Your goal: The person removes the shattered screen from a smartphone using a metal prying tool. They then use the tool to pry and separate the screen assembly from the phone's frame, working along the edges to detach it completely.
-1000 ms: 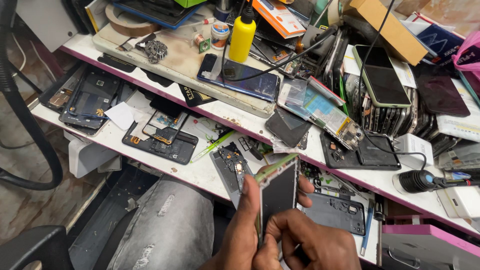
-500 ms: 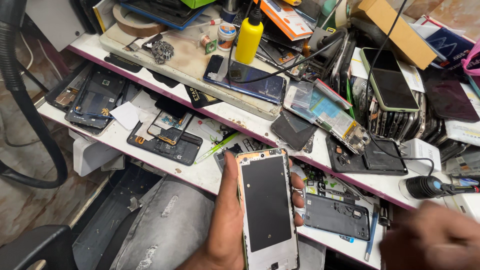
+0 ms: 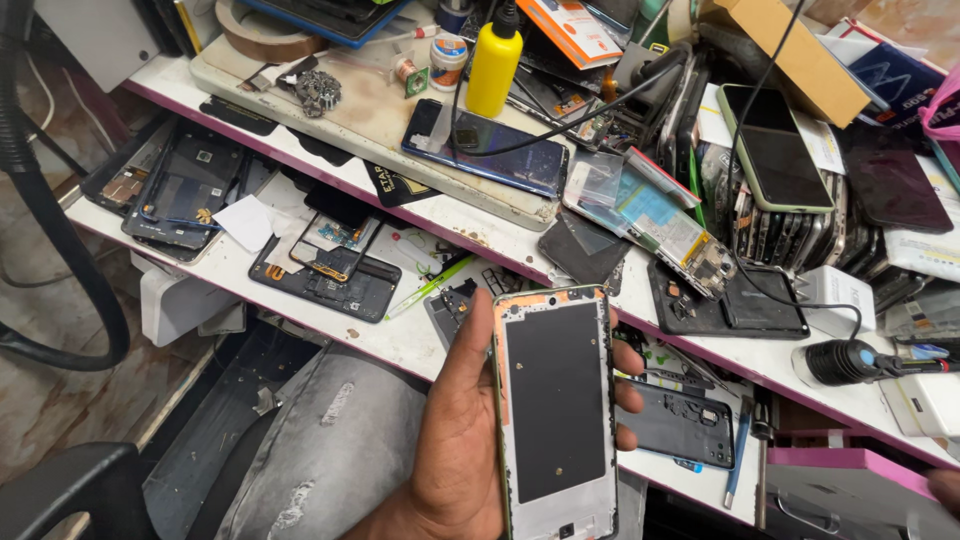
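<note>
My left hand [image 3: 455,440] grips an opened phone frame [image 3: 555,410], held upright with its inner side facing me: silver metal rim, large black panel in the middle, orange trim at the top. My thumb lies along its left edge and my fingertips wrap the right edge. Only a sliver of my right hand [image 3: 944,487] shows at the lower right corner, too little to tell its state. Below the frame is my knee in grey jeans [image 3: 320,450].
A white two-level workbench [image 3: 400,340] is cluttered with dismantled phones, back covers and screens. A yellow bottle [image 3: 495,68] stands on the upper shelf by a dark phone [image 3: 487,148]. A black tool [image 3: 850,362] lies right. A black hose [image 3: 60,240] loops at left.
The phone frame was turned from edge-on to flat, inner side toward me. My right hand let go of it and withdrew to the lower right, almost out of view.
</note>
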